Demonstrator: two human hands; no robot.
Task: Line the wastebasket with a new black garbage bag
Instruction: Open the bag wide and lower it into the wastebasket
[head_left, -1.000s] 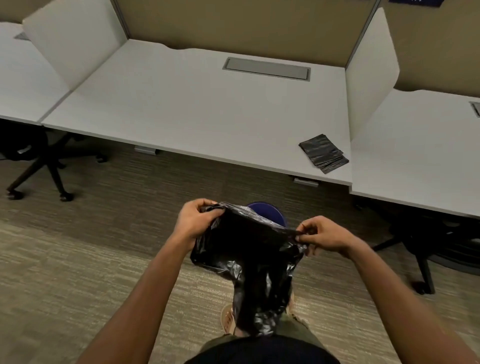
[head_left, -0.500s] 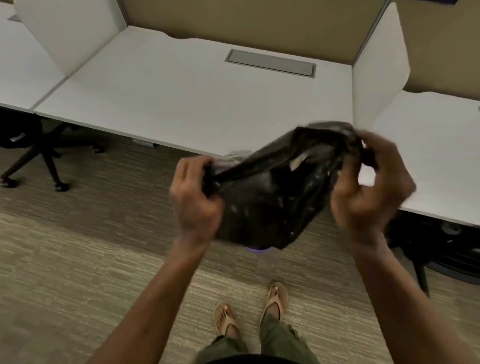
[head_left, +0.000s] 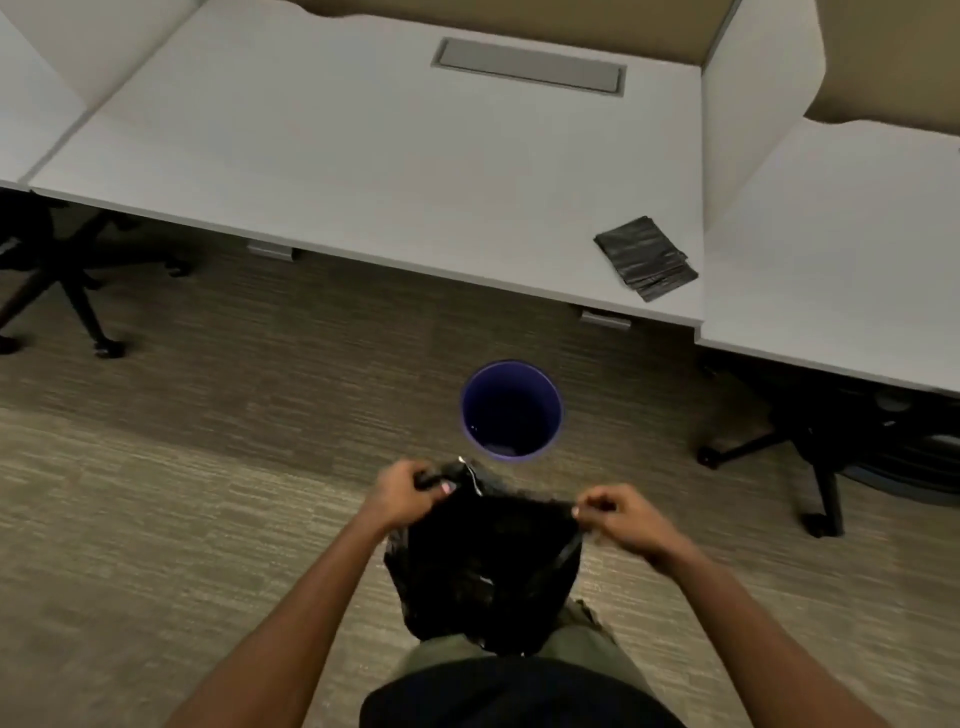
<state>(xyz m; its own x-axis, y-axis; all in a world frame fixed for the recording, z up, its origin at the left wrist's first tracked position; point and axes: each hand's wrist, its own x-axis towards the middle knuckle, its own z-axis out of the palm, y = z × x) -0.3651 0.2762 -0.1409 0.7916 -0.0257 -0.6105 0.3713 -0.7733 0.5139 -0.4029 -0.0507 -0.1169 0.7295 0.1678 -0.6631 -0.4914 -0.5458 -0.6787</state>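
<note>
A round blue wastebasket (head_left: 470, 384) stands on the carpet just in front of the desk, its inside dark and unlined. Nearer to me hangs a black garbage bag (head_left: 483, 566), puffed out and held by its top edge. My left hand (head_left: 402, 493) pinches the left side of that edge and my right hand (head_left: 621, 517) pinches the right side. The bag hangs over my legs, short of the basket and apart from it.
A white desk (head_left: 363, 156) with side dividers spans the back. A folded stack of black bags (head_left: 647, 257) lies near its front right corner. Office chair bases stand at the left (head_left: 72, 291) and right (head_left: 815, 462) under the desks.
Both hands swung the bag up to chest height half a second ago and have brought it back down, filled with air. The wastebasket is now in full view.
</note>
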